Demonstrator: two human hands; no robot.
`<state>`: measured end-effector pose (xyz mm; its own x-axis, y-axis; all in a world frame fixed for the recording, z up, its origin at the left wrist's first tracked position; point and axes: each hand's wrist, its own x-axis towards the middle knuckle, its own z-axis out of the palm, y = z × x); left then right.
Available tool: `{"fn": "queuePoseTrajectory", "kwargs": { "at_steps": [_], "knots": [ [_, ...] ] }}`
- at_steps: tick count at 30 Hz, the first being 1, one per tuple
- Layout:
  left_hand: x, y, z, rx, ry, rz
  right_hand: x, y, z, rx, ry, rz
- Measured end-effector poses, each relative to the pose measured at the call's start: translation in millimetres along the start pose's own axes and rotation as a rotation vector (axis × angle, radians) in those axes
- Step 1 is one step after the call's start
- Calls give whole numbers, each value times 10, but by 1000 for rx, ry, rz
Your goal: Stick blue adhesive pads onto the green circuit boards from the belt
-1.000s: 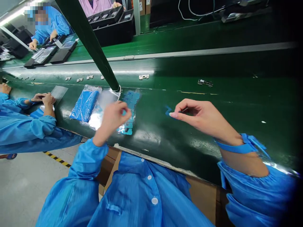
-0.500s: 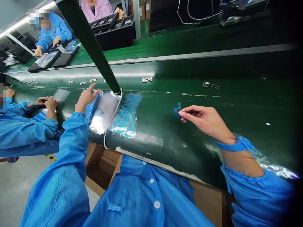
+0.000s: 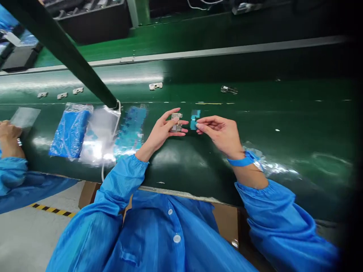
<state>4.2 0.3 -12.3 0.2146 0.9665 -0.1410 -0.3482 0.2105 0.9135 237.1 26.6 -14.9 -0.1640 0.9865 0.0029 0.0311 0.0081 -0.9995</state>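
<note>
My left hand [image 3: 163, 128] grips a small metal circuit-board part [image 3: 177, 122], holding it upright between thumb and fingers. Just to its right, my right hand [image 3: 219, 132] pinches a thin blue film piece [image 3: 194, 120] by its lower edge. A small gap separates the film piece from the part. Left of my hands lies a sheet of blue film pieces [image 3: 130, 130] on the green work surface. Beside that sheet are a shiny clear plastic sheet [image 3: 98, 136] and a blue packet in clear wrap [image 3: 70, 132].
Along the green surface [image 3: 181, 166] lie several small metal parts, one [image 3: 155, 86] beyond my left hand and a darker one [image 3: 229, 90] beyond my right. A slanted green post [image 3: 85, 71] stands at the left. A co-worker's hand [image 3: 10, 136] is at the far left.
My left hand has come in from the left and now holds a metal part. My right hand keeps the blue film piece, now close to that part. The view has shifted right.
</note>
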Motion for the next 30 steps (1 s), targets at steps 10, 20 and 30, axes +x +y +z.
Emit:
{"fn": "queuePoseTrajectory", "kwargs": {
  "at_steps": [10, 20, 30],
  "knots": [
    [19, -271, 120, 185, 65, 161, -70, 83, 17, -105, -101, -45],
    [53, -278, -47, 61, -15, 90, -95, 83, -26, -142, -61, -156],
    [19, -261, 7, 58, -81, 37, -153, 131, 116, -21, -241, -60]
  ]
}}
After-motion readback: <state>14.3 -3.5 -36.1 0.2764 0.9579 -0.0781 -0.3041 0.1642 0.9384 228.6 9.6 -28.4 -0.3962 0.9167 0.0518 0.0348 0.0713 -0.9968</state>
